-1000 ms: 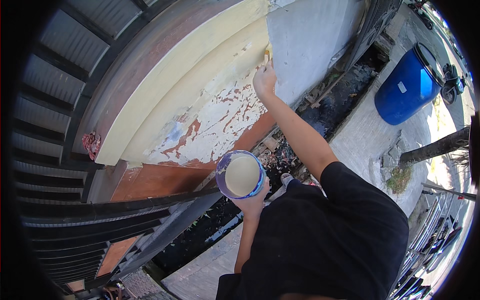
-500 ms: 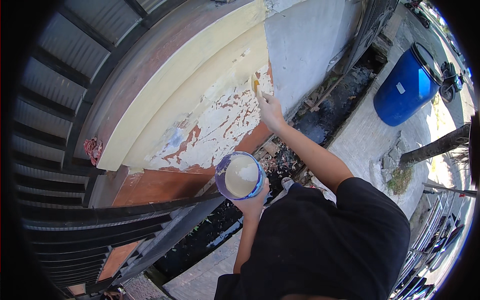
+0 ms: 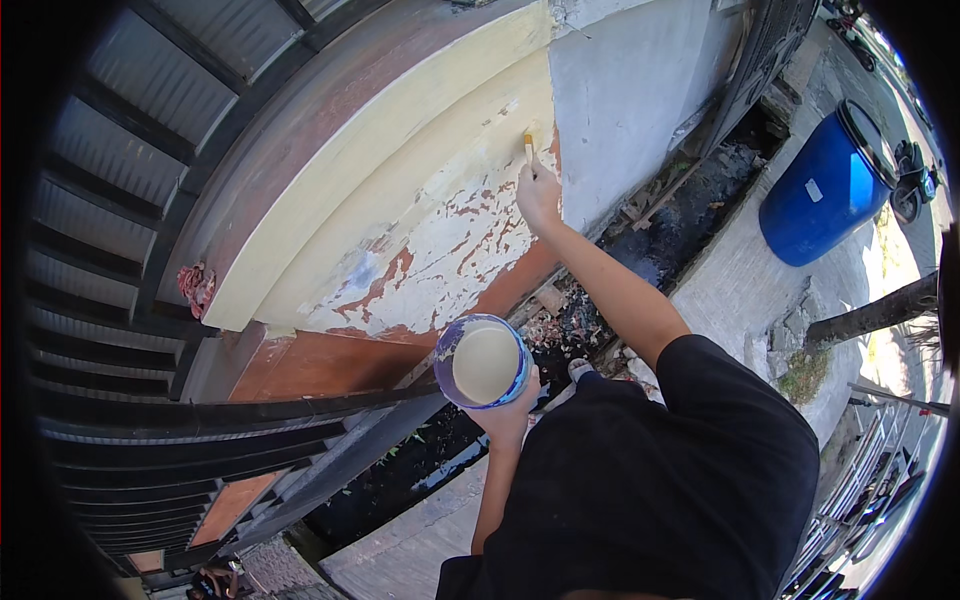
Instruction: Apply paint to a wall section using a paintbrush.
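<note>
My right hand (image 3: 540,197) is closed round the handle of a paintbrush (image 3: 529,147) with yellowish bristles. Its bristle end points up the wall and appears to touch the cream-painted surface (image 3: 420,160), near the corner with the grey wall. Below the brush, a patch of flaking white paint (image 3: 450,255) shows reddish-brown through it. My left hand (image 3: 512,418) grips a small round paint bucket (image 3: 447,372) from below and the side; its inside is purple and its outside blue. Cream-grey paint (image 3: 487,363) fills part of it.
A dark, littered drain (image 3: 640,240) runs along the wall's foot. On the concrete to the right stand a blue barrel (image 3: 815,195) and a tree trunk (image 3: 870,312). Black metal bars (image 3: 120,205) line the left side, with a red rag (image 3: 196,288) by them. Another person (image 3: 215,580) is at lower left.
My right hand and the brush have moved a little up the wall, and the brush stands more upright. The bucket stays in my left hand. The whole view has shifted slightly.
</note>
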{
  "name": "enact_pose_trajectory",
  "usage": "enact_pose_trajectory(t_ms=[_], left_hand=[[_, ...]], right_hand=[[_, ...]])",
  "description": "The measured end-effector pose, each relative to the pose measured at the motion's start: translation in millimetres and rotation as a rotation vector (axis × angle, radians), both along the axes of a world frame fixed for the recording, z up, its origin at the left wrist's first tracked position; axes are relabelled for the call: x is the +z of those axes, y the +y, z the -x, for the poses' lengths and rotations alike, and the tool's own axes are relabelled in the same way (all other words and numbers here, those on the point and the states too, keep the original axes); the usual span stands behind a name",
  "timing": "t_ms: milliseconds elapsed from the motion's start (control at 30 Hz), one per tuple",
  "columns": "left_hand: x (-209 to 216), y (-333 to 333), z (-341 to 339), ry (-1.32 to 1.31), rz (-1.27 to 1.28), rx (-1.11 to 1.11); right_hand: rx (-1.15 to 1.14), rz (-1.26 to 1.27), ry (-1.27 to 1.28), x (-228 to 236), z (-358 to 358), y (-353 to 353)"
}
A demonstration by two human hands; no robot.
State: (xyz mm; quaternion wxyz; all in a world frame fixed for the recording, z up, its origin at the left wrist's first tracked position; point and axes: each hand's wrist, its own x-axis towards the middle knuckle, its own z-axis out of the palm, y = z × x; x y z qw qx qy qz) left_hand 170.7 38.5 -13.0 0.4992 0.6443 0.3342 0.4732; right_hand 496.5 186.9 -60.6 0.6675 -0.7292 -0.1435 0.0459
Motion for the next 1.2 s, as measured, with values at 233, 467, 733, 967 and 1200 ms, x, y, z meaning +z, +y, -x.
enact_pose_trajectory(t_ms=[233,467,733,967,1200], left_hand=[[-2.6,7.7,5.3,0.000,0.003,0.034],[-4.8,3.5,8.3,0.009,0.057,-0.019],[3.0,3.0,0.8,-0.024,0.017,0.019],[-9.3,6.1,12.4,-0.034,0.070,0.003],[-12.9,1.3,19.4,0.005,0.093,0.031]], right_hand=[[0.240,0.001,0.051,14.1,83.5,-58.9],[-0.142,-0.041,0.018,50.3,-33.6,-32.8],[0.287,0.026,-0.069,54.8,116.9,-11.4],[0.153,-0.122,0.108,71.5,76.4,-45.5],[0.001,-0.054,-0.043,98.0,69.3,14.9]])
